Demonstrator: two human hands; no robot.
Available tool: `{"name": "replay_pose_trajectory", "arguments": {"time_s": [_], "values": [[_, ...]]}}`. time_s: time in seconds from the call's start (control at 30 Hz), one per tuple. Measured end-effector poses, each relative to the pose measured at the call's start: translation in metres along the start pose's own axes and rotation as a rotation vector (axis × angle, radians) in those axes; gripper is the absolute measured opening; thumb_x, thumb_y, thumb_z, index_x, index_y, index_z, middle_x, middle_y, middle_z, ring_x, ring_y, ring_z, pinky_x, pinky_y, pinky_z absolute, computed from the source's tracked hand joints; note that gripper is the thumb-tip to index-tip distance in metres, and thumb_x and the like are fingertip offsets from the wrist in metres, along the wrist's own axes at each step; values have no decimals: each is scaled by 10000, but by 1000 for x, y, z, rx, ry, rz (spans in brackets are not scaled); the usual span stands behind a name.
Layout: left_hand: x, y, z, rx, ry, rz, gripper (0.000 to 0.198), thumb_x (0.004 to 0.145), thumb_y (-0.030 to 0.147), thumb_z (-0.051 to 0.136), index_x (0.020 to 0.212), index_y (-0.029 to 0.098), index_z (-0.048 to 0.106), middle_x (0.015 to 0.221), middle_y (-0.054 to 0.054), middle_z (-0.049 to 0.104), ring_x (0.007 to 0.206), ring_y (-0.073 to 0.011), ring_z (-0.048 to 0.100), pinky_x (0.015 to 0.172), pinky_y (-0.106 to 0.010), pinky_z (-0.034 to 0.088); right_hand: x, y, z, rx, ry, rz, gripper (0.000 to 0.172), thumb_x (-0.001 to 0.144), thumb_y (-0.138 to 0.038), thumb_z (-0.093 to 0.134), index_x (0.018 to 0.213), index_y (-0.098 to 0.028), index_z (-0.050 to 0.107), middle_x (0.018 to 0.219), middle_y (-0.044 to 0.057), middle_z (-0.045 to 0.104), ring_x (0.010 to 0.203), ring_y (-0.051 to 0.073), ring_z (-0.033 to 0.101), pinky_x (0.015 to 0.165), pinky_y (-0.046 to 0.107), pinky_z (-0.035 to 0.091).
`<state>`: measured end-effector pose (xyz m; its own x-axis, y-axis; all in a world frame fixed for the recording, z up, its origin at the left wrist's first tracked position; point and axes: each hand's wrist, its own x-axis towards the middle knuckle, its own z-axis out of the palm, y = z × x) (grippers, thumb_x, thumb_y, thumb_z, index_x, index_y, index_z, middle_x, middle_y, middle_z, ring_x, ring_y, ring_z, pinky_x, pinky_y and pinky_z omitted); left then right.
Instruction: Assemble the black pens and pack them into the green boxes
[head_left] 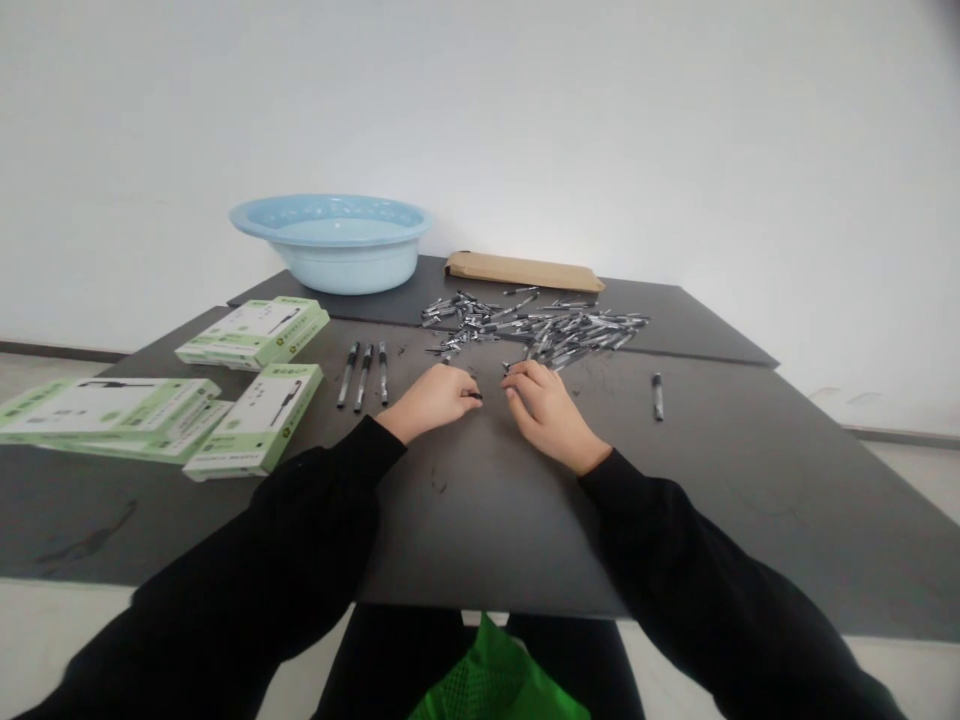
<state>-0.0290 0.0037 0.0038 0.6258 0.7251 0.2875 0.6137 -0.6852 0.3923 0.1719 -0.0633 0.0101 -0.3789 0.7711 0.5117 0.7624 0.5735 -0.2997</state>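
My left hand [439, 400] is closed in a pinch over the middle of the table, with a small black piece, like a pen cap, showing at its fingertips. Across a narrow gap, my right hand [551, 412] has its fingers bent and drawn together at the near edge of a heap of clear-and-black pens [574, 335]; a dark bit shows by its fingertips, but what it grips is hidden. Several more pens and small dark parts [465, 320] lie just beyond my left hand. Three pens [364, 378] are set out side by side left of that hand.
Green-and-white boxes [255, 420] are stacked at the left. A light blue basin [352, 265] stands at the back left, beside a flat brown cardboard piece [525, 270]. One single pen [658, 397] lies on the dark table [750, 480] at the right.
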Motion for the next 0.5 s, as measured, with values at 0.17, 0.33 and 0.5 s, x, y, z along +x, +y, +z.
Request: {"name": "replay_pose_trajectory", "arguments": {"time_s": [0.17, 0.33, 0.5], "values": [[-1, -3, -2, 9, -5, -14, 116, 768, 249, 701, 806, 184, 789, 786, -71, 757, 736, -203, 667, 668, -264, 417, 2, 5, -6, -18, 27, -4, 213, 935, -160, 433, 975, -164, 643, 1030, 104, 633, 1002, 227, 573, 897, 358, 412], [0, -2, -7, -5, 90, -95, 126, 778, 264, 690, 796, 184, 786, 806, -71, 762, 764, -208, 679, 691, -270, 436, 2, 6, -8, -36, 30, -14, 207, 923, -144, 435, 944, -165, 639, 992, 99, 630, 966, 220, 573, 870, 342, 419], [1, 0, -8, -45, 121, -158, 133, 770, 258, 698, 826, 179, 790, 861, -78, 770, 824, -220, 697, 722, -276, 460, 3, 6, -8, -34, 30, -13, 196, 916, -136, 443, 920, -161, 636, 971, 99, 633, 952, 216, 578, 859, 333, 424]]}}
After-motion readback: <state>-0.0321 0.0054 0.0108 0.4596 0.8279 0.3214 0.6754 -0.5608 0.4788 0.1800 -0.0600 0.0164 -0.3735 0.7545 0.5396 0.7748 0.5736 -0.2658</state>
